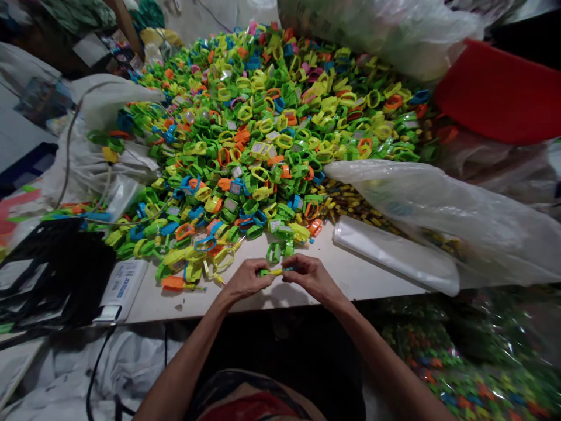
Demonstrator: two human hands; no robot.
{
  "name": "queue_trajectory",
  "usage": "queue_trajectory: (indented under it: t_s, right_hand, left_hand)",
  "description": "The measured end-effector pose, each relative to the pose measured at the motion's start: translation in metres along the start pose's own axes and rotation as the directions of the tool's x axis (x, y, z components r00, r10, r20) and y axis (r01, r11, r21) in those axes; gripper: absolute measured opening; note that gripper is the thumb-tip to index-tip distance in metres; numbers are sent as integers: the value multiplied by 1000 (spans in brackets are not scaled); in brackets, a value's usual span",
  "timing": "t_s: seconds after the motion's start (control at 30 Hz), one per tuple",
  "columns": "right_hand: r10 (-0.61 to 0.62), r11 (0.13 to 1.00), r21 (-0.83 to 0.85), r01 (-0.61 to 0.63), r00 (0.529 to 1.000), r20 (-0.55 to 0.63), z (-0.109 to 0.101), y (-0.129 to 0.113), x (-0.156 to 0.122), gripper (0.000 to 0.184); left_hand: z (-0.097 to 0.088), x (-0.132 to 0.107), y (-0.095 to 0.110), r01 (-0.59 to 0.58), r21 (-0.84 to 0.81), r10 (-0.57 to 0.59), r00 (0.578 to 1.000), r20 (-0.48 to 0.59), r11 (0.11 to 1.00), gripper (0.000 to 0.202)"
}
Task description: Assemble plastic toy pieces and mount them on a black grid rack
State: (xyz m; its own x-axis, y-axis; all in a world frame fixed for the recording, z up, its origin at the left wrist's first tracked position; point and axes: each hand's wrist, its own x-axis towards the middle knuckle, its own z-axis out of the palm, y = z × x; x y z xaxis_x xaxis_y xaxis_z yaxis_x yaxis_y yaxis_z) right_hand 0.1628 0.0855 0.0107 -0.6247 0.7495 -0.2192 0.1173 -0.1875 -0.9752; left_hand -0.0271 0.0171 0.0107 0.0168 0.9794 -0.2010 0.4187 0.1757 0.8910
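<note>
Near the table's front edge my left hand (251, 279) pinches a small green plastic piece, mostly covered by the fingers. A short yellow stick (276, 272) runs from it toward my right hand (304, 275), whose thumb and fingers are closed on its other end, where a bit of blue shows. Just behind the hands lies a green toy wristband (273, 253). Left of my left hand, an orange piece (173, 283) with a similar yellow stick rests on the table, beside several yellow bands. Behind them rises a large heap of colourful toy watches (263, 146).
A roll of clear plastic bags (394, 254) lies on the white table (153, 301) at right. Under a plastic sheet (460, 216) are many short yellow-brown sticks. A white box (123, 286) and black items (52, 275) stand left. Filled bags (477, 368) lie below right.
</note>
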Motion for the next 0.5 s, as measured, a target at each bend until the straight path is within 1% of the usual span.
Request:
queue_trajectory:
  t_s: [0.03, 0.07, 0.1, 0.13, 0.17, 0.2, 0.23, 0.27, 0.3, 0.33, 0.37, 0.43, 0.47, 0.5]
  right_hand:
    - [-16, 996, -88, 11, 998, -52, -9, 4, 5, 31]
    - [-44, 979, -201, 17, 991, -129, -21, 7, 11, 34]
    - [-87, 943, -332, 8, 971, -222, -34, 9, 18, 34]
    - [-140, 882, -470, -27, 939, -316, -47, 9, 27, 32]
    - [-193, 798, -596, -83, 903, -384, -59, 9, 35, 28]
    - [-229, 702, -697, -147, 880, -416, -69, 7, 44, 25]
    - [-242, 602, -771, -207, 873, -423, -75, 4, 51, 23]
    - [-230, 514, -820, -252, 880, -415, -78, 2, 58, 21]
    - [-200, 449, -848, -283, 892, -404, -79, 0, 62, 20]
    - [-173, 410, -858, -308, 898, -405, -77, -2, 65, 19]
    - [-165, 396, -856, -332, 892, -422, -73, -2, 65, 19]
    - [-197, 424, -834, -352, 863, -465, -65, -1, 62, 17]
    - [-216, 448, -832, -328, 863, -457, -60, 1, 60, 16]
    - [-227, 464, -839, -283, 878, -422, -55, 3, 57, 14]
  left_hand:
    - [-10, -1, -3, -52, 212, 75, 992, -100, 976, 17]
    - [-20, -2, -5, -62, 407, 155, 968, -199, 912, 14]
    - [-28, -1, -6, -31, 558, 226, 932, -283, 829, 12]
    - [-34, 0, -7, 19, 660, 280, 897, -343, 751, 13]
    - [-35, 2, -7, 58, 722, 319, 871, -374, 689, 16]
    - [-32, 5, -7, 71, 759, 343, 862, -373, 647, 19]
    - [-25, 10, -6, 60, 779, 349, 871, -346, 624, 19]
    - [-15, 15, -5, 32, 788, 338, 892, -301, 615, 17]
    - [-3, 21, -5, 8, 789, 313, 916, -253, 615, 16]
    - [10, 27, -5, -1, 785, 282, 933, -222, 620, 16]
    - [22, 32, -6, 8, 778, 251, 944, -212, 629, 17]
    - [38, 40, -8, 32, 757, 207, 953, -219, 653, 16]
    - [42, 42, -10, 35, 743, 198, 954, -223, 668, 13]
    - [42, 43, -12, 34, 724, 193, 954, -230, 689, 10]
